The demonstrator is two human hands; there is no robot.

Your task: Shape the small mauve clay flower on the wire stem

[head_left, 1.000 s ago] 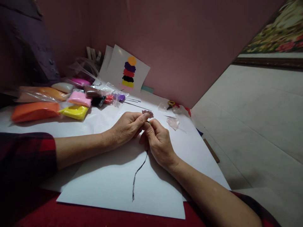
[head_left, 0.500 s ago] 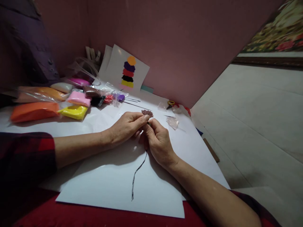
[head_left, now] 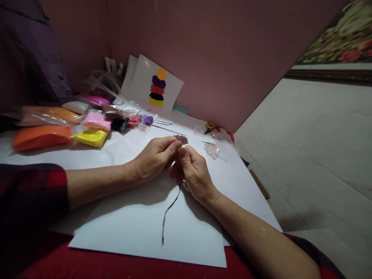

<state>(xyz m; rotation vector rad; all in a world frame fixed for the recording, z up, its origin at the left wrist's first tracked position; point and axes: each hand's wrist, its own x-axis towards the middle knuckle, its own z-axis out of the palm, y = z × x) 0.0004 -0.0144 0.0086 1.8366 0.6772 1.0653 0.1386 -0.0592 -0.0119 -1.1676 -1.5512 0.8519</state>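
Note:
My left hand (head_left: 158, 155) is closed, its thumb and forefinger pinching a small brown fringed flower (head_left: 181, 138) just under its head. Against it sits my right hand (head_left: 194, 170), also closed, with thumb and forefinger pressed together near the base of the flower. From beneath my right hand a thin dark twisted stem (head_left: 166, 213) hangs down over the white paper (head_left: 139, 236). Where the stem meets the flower is covered by my fingers. Whatever lies between my right fingertips is hidden.
Bags of coloured clay, among them an orange bag (head_left: 42, 137) and a yellow bag (head_left: 90, 138), lie at the left. Scissors (head_left: 209, 128) and a clear plastic scrap (head_left: 212, 150) lie to the right. Thin tools (head_left: 162, 123) and a propped sheet (head_left: 171, 87) are behind.
My right thumb has shifted up toward the flower's base, covering the green bit seen there before. My left hand and the hanging stem stay almost in place.

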